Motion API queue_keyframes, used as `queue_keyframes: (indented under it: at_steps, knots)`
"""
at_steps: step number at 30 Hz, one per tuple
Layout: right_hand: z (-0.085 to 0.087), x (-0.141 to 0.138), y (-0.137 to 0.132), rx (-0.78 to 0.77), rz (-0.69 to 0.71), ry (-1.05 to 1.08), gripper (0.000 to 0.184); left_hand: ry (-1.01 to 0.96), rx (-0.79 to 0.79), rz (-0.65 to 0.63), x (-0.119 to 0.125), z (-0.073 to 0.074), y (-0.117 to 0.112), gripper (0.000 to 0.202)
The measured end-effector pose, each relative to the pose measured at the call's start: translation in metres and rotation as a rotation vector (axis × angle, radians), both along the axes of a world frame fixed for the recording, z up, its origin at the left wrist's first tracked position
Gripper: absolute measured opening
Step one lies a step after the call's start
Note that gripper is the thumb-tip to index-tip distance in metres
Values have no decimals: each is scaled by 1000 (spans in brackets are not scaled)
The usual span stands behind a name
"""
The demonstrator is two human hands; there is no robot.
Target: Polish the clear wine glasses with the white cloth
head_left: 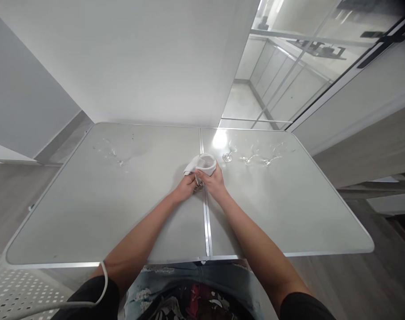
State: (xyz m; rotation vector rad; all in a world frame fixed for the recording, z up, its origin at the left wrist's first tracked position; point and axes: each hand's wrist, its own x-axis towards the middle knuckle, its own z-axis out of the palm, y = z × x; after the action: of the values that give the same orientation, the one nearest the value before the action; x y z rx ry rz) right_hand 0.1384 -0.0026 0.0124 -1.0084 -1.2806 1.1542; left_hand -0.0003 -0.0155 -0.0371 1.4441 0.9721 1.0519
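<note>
Over the middle seam of the table I hold a clear stemmed wine glass [207,161], with its bowl tilted away from me. A white cloth [190,166] is wrapped around the bowl and hangs out on the left. My left hand [184,188] is closed low on the glass, by the stem and foot, partly under the cloth. My right hand [214,182] is closed around the bowl's right side, pressing the cloth against it with the thumb in front. The fingertips behind the glass are hidden.
Right of my hands, a stemmed glass [227,157], a second glass [248,160] and a third glass [267,162] stand near the far edge. Faint clear glassware [121,163] is at the far left. A wall borders the table [275,213]; a white cable [104,284] crosses my left arm.
</note>
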Motion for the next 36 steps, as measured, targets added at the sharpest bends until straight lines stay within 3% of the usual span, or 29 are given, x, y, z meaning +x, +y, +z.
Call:
queue_keyframes:
  at_steps: [4,8,11,15,18,21,24,27,32,36]
  knots:
    - [0,5,1,69,-111,-165,52,103,155,14,-3,9,1,19]
    - [-5,15,9,-35,-202,-28,49,79,231,363,-10,19,6,17]
    - [-6,17,11,-163,-77,86,46,-85,185,469,-14,19,12,23]
    - [1,9,2,-271,206,77,45,-378,94,353,-13,21,13,38]
    - [6,4,-4,-306,308,5,44,-514,14,204,-11,29,7,59]
    - [7,7,-4,-309,315,-127,41,-522,-13,39,-10,37,2,81]
    - [7,12,-1,-282,377,-253,39,-449,-10,-48,-10,38,1,83]
    - [8,14,-1,-234,458,-318,39,-466,-19,-70,-10,36,0,70]
    - [11,13,-3,-147,586,-254,42,-552,-24,-38,-10,42,-3,55]
    - [9,14,-3,-245,663,-86,42,-670,-63,61,-10,50,-4,57]
